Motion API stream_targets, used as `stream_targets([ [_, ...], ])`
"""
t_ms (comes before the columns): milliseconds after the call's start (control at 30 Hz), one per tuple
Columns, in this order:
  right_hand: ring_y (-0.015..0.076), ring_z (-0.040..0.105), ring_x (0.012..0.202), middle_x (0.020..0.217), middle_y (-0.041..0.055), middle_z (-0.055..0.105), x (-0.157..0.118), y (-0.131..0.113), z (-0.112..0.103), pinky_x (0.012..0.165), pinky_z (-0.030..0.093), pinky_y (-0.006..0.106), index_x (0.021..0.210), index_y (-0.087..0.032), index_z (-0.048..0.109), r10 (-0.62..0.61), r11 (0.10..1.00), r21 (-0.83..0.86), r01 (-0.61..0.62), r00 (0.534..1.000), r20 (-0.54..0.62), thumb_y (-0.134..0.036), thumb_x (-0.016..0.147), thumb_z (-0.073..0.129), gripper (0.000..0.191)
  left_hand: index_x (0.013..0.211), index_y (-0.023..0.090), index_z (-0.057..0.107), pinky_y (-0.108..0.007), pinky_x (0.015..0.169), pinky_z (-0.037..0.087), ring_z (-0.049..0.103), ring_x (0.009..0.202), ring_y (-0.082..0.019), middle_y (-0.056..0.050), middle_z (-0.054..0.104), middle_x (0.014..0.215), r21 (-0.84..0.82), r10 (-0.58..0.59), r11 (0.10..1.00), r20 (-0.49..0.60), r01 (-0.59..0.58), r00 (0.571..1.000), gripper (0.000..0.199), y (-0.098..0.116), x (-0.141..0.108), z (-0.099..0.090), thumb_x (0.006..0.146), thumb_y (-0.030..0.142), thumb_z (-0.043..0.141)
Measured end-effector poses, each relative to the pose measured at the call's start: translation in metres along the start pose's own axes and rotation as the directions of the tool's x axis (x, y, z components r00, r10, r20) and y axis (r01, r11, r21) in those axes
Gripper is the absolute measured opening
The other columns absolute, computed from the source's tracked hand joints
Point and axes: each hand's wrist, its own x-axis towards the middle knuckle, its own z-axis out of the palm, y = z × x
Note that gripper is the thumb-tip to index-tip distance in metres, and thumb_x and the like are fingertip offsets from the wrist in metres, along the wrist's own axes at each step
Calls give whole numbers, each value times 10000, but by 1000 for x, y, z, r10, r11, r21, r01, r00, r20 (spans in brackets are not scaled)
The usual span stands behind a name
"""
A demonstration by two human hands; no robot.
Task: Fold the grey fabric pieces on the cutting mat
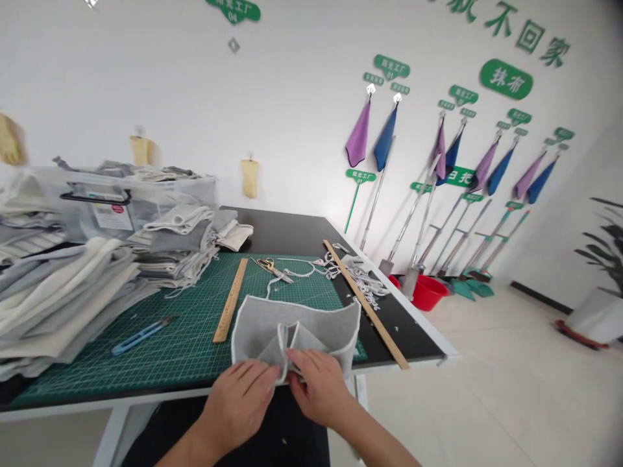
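Observation:
A grey fabric piece with pale bound edges lies over the front edge of the green cutting mat, its near middle raised into a fold. My left hand grips the fold from the left, fingers closed on the cloth. From the right, my right hand pinches the same fold, its thumb below and its fingers on top. Both hands are close together at the table's front edge. Part of the cloth's near edge is hidden behind my fingers. Beyond the cloth lie gold-handled scissors and a thin pale cord.
Wooden rulers lie left and right of the cloth. A blue utility knife rests on the mat. Stacked cloths and a clear plastic bin fill the left. Fabric trimmings lie at the right.

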Motion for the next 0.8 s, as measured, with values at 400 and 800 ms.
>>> stream_targets([
  [400, 201, 662, 784, 930, 59, 701, -30, 7, -5, 703, 505, 319, 1189, -204, 483, 47, 999, 15, -46, 990, -130, -118, 761, 471, 436, 971, 186, 650, -288, 798, 485, 628, 842, -159, -53, 688, 879, -15, 2, 1000, -103, -3, 995, 225, -18, -16, 2, 836, 93, 496],
  [800, 199, 635, 697, 836, 54, 653, -32, 13, -10, 643, 520, 334, 1302, -190, 385, 38, 998, 52, -31, 990, -138, -90, 726, 446, 588, 984, 171, 620, -303, 756, 522, 639, 804, -170, -64, 686, 845, -58, -5, 998, -62, 1, 998, 248, -11, -11, -4, 805, 62, 487],
])
